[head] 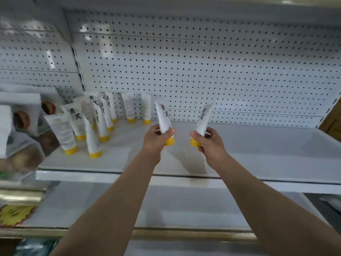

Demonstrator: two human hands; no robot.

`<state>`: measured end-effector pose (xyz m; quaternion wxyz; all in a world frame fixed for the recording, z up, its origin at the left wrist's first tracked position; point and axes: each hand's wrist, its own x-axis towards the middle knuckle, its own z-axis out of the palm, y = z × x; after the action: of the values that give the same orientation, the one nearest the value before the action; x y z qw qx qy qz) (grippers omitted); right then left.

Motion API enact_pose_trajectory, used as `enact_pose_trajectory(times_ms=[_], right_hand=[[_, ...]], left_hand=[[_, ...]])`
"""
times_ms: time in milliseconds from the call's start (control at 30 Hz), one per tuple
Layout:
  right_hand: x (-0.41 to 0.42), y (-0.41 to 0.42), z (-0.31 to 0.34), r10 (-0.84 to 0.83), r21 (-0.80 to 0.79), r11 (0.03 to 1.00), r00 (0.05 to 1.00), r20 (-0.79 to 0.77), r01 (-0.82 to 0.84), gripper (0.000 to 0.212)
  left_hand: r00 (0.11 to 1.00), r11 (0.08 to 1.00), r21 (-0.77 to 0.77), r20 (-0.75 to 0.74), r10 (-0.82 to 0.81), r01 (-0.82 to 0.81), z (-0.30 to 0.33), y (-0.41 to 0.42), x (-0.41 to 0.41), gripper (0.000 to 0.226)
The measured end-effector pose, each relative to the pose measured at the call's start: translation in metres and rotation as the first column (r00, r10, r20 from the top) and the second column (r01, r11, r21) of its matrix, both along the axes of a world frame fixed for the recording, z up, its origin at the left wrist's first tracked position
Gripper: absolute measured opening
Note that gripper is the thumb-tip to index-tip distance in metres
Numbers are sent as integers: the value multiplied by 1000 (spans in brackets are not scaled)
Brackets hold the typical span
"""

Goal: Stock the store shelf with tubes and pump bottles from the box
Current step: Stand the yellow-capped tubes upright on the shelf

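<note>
Above the white metal shelf (239, 163), the left hand (156, 137) and right hand (210, 141) each gripped an upright white yellow-capped plastic tube (163, 117) (203, 119) near its cap.

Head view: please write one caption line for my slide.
Left hand and right hand each hold a yellow-capped tube above the shelf.

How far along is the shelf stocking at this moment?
Done: about ten tubes stand cap-down at the shelf's left end. In hand: the left hand and right hand each grip one tube. Left: most of the shelf is bare; no pump bottles or box visible.
</note>
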<state>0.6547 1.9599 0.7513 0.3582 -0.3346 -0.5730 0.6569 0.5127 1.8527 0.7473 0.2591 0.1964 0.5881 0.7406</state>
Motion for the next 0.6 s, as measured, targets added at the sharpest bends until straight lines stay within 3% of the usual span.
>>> enact_pose_trajectory(times_ms=[133, 233, 467, 600], right_hand=[[-36, 4, 0, 14, 37, 999, 997, 79, -17, 35], [-57, 5, 2, -5, 92, 996, 993, 118, -6, 34], [-104, 7, -5, -58, 220, 975, 961, 272, -4, 54], [-129, 2, -6, 18, 148, 987, 965, 262, -58, 33]], left_hand=[[1000, 1000, 4, 0, 31, -31, -1, -1, -33, 31], [998, 998, 12, -3, 69, -69, -4, -2, -57, 30], [975, 975, -15, -8, 223, -223, -19, -6, -96, 35], [934, 927, -111, -21, 357, -357, -30, -8, -119, 37]])
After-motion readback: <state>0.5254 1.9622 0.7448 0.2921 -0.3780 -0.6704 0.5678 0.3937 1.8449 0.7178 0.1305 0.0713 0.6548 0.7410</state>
